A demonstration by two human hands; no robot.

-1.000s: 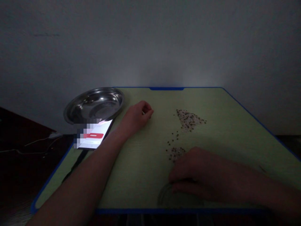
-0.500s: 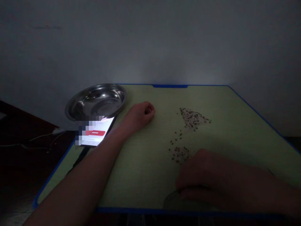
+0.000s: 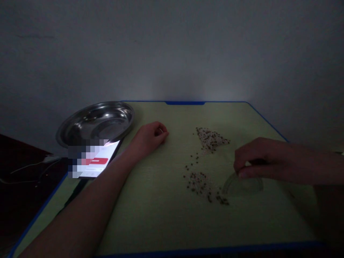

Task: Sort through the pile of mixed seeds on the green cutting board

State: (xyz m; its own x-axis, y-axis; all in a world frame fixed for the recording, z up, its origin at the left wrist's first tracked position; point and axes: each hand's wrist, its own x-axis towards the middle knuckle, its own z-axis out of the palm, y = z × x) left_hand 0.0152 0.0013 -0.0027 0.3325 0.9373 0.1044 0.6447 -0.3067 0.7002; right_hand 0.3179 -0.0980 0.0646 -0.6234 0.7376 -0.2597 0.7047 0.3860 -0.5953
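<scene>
Found right hand [image 3: 259, 154] gripping rim of clear dish [image 3: 243, 185], just right of near grain pile [image 3: 198, 183]; cannot tell dish's contents. Judge rim hold as keeping fingers off loose grains. Saw far grain pile [image 3: 211, 139], pale with dark specks, farther off, with a few dark grains [image 3: 187, 167] between the two. Noted left hand [image 3: 146, 138] apparently resting on table [image 3: 161, 215], left of both piles, fingers curled toward thumb; cannot tell whether holding anything. Observed metal basin [image 3: 83, 123] at far left, seemingly overhanging left edge, with lit phone [image 3: 106, 154] just nearer, likely placed aside from grains. Rate gap between left hand and piles as roomy, likewise stretch toward near blue edging [image 3: 215, 249]; basin side as tight.
</scene>
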